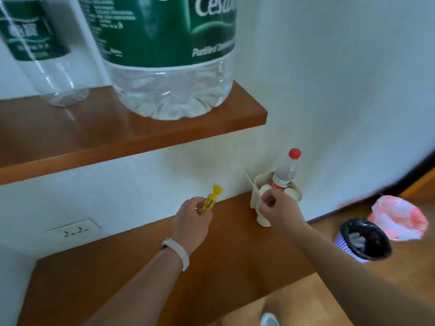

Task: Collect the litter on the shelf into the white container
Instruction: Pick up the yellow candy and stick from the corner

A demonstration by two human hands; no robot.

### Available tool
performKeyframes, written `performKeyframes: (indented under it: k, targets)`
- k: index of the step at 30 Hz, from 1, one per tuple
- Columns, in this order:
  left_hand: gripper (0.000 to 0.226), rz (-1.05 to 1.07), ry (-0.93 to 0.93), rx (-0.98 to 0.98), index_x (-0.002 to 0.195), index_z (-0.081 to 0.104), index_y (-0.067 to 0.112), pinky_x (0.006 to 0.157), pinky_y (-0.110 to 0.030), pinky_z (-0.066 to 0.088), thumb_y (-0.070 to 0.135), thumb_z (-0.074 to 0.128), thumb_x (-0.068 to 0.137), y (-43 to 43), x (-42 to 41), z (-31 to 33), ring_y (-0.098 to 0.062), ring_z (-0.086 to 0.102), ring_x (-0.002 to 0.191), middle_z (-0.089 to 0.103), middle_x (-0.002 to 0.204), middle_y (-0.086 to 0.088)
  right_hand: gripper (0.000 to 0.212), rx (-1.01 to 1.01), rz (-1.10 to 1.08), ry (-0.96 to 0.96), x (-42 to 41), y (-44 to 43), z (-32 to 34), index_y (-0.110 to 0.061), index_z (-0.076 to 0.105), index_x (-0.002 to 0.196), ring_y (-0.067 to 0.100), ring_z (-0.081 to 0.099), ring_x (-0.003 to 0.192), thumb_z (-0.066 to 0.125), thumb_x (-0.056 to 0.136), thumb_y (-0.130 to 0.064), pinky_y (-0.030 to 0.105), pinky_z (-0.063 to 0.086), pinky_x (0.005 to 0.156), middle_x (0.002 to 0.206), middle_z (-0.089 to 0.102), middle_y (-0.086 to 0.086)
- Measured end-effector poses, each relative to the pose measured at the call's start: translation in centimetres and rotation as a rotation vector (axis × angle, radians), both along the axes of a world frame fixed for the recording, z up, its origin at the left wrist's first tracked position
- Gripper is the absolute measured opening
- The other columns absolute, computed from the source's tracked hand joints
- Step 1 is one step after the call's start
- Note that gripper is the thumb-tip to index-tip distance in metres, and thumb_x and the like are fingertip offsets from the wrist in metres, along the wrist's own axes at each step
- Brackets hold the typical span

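A person stands at two brown wall shelves, both arms reaching over the lower shelf (131,274). At far left, a white wall socket (74,229) sits in the wall just above that shelf. On the upper shelf (98,140) stand a slim clear bottle (40,50) and, to its right, a large water jug (169,55) with a green label. Below, the left hand (191,222), a white watch (179,252) on its wrist, is closed around a yellow candy wrapper (210,200), whose twisted end sticks up above the fingers. To the right, the right hand (279,209) pinches a thin white stick (253,185) at the rim of the white container (256,203), which stands at the shelf's right end against the wall. A plastic bottle with a red cap (286,170) rises from the container, beside some pale round pieces too blurred to identify. On the wooden floor at far right sit a bin with a black liner (363,241) and a pink-and-white plastic bag (397,217).
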State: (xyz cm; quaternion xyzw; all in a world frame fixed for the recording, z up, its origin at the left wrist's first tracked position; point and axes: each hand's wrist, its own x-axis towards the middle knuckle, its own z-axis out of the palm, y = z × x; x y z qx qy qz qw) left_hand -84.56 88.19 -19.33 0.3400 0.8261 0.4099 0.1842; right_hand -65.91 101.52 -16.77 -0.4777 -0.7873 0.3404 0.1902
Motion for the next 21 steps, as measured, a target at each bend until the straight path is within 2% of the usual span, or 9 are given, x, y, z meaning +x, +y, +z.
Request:
performKeyframes:
  k: [3,6,10,13,18,21]
  targets:
    - [0.02,-0.045,-0.013,-0.015,0.103,0.064,0.029,0.066,-0.024,0.048,0.022,0.062,0.085,3.7,3.4,0.4,-0.007,0.061,0.08,0.065,0.095,0.01,0.011,-0.006,-0.011,0.047,3.1,3.6,0.4,-0.027,0.057,0.08,0.01,0.057,0.066,0.067,0.084,-0.023,0.021,0.041,0.056,0.076,0.061,-0.005]
    - [0.022,-0.068,-0.004,-0.048,0.105,0.064,0.029,0.068,-0.022,0.047,0.02,0.061,0.085,7.1,6.4,0.5,-0.007,0.061,0.081,0.064,0.095,0.01,0.008,-0.019,-0.019,0.09,5.6,7.0,0.6,-0.022,0.057,0.082,0.014,0.058,0.07,0.064,0.083,-0.019,0.024,0.046,0.059,0.076,0.062,-0.002]
    - [0.019,-0.068,0.028,-0.099,0.103,0.064,0.031,0.064,-0.023,0.049,0.025,0.059,0.086,10.9,9.1,0.8,-0.007,0.061,0.078,0.063,0.093,0.012,0.009,-0.027,-0.006,0.135,7.7,11.1,0.5,-0.022,0.056,0.083,0.011,0.056,0.07,0.064,0.083,-0.019,0.026,0.047,0.063,0.076,0.059,-0.005]
    - [0.014,-0.097,0.111,-0.164,0.102,0.064,0.033,0.063,-0.018,0.04,0.03,0.058,0.09,12.8,10.3,0.8,-0.006,0.056,0.08,0.059,0.094,0.013,0.012,-0.051,0.021,0.176,8.3,13.3,0.2,-0.022,0.054,0.079,0.009,0.051,0.065,0.065,0.081,-0.019,0.025,0.044,0.061,0.072,0.057,-0.006]
    - [0.017,-0.211,0.233,-0.311,0.107,0.064,0.033,0.071,-0.023,0.046,0.034,0.053,0.094,14.5,10.9,0.2,-0.008,0.053,0.08,0.055,0.093,0.01,0.014,-0.104,0.071,0.209,7.7,14.9,-0.8,-0.02,0.051,0.076,0.006,0.044,0.059,0.062,0.079,-0.013,0.021,0.037,0.056,0.067,0.051,-0.008]
    - [0.025,-0.281,0.317,-0.373,0.117,0.064,0.028,0.071,-0.019,0.042,0.029,0.053,0.094,15.2,10.9,0.1,-0.009,0.054,0.083,0.053,0.096,0.01,0.015,-0.131,0.12,0.19,6.7,14.8,-2.0,-0.021,0.049,0.074,0.006,0.043,0.058,0.061,0.079,-0.014,0.022,0.037,0.057,0.065,0.049,-0.008]
